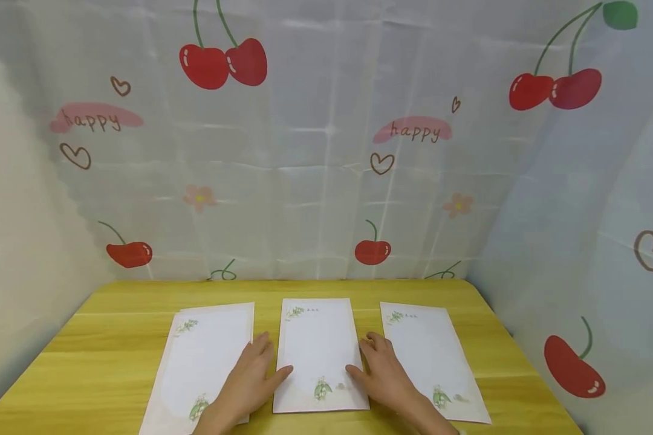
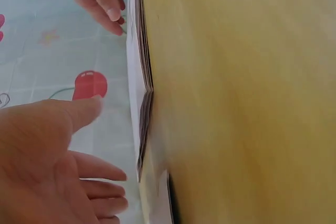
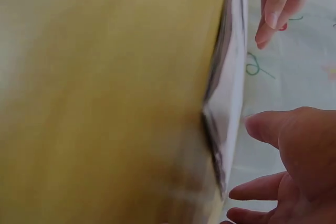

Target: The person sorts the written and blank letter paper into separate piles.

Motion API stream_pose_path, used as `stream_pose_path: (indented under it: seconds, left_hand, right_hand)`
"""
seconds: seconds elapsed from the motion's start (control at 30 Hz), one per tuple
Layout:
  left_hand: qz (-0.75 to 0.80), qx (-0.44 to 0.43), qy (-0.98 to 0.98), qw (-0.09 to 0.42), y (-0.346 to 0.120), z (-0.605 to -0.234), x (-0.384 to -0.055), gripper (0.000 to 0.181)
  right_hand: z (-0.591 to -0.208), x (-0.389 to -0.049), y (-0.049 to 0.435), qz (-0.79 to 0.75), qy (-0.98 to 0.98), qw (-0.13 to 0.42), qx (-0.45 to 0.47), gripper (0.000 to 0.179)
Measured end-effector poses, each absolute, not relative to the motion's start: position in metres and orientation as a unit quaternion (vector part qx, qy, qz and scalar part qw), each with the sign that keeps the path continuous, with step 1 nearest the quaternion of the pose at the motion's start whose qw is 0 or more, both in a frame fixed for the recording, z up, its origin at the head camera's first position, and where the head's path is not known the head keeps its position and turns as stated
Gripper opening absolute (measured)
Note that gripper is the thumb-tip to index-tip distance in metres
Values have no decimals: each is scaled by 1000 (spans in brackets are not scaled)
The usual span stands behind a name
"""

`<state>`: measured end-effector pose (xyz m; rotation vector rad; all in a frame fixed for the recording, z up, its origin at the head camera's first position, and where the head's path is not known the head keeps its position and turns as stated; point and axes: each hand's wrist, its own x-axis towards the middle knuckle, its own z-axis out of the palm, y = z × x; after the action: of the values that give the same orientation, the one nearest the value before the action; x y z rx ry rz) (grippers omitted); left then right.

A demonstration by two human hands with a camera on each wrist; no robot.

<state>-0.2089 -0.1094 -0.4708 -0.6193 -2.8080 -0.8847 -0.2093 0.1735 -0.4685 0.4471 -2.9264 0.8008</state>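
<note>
Three pale printed paper pieces with small green plant drawings lie in a row on a wooden table. The middle one is between my hands, and the wrist views show it is a stack of several thin layers. My left hand is at its left edge, fingers extended, thumb toward the paper; its forearm crosses the left paper. At the right edge is my right hand, fingers loosely spread, its wrist over the right paper. Whether either hand touches the stack I cannot tell.
The yellow wood-grain table has rounded far corners. Behind it hangs a pale curtain printed with cherries, hearts and the word "happy", and it continues along the right side. A plain pale surface stands at the left.
</note>
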Motion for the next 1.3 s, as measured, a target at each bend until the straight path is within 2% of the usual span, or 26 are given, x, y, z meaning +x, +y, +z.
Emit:
stream_pose_path:
  seconds: [0.1, 0.3, 0.47, 0.6, 0.8, 0.97, 1.17, 1.3]
  left_hand:
    - [-290, -198, -934, 60, -104, -470, -210, 69]
    - [-308, -188, -933, 8, -99, -468, -211, 66]
    - [-313, -183, -931, -22, -98, -471, -210, 81]
    - [-334, -178, -925, -28, -97, -472, -210, 83]
    - [-405, -179, -896, -45, -99, -471, -209, 80]
    - [-464, -179, -866, -46, -97, -468, -208, 67]
    - [-532, -193, -824, -26, -88, -467, -211, 54]
    - [-560, -202, -804, -14, -74, -467, -217, 51]
  right_hand:
    - [-473, -207, 179, 267, -952, 27, 147, 65]
    - [-480, -205, 179, 262, -952, 11, 158, 72]
    - [-481, -204, 175, 256, -954, 9, 158, 78]
    - [-481, -203, 173, 270, -952, 11, 145, 78]
    - [-481, -202, 171, 328, -934, 44, 131, 59]
    - [-484, -202, 170, 391, -909, 77, 119, 41]
    - [-479, -199, 175, 494, -864, 79, 57, 38]
    - [-472, -199, 189, 503, -859, 95, 23, 39]
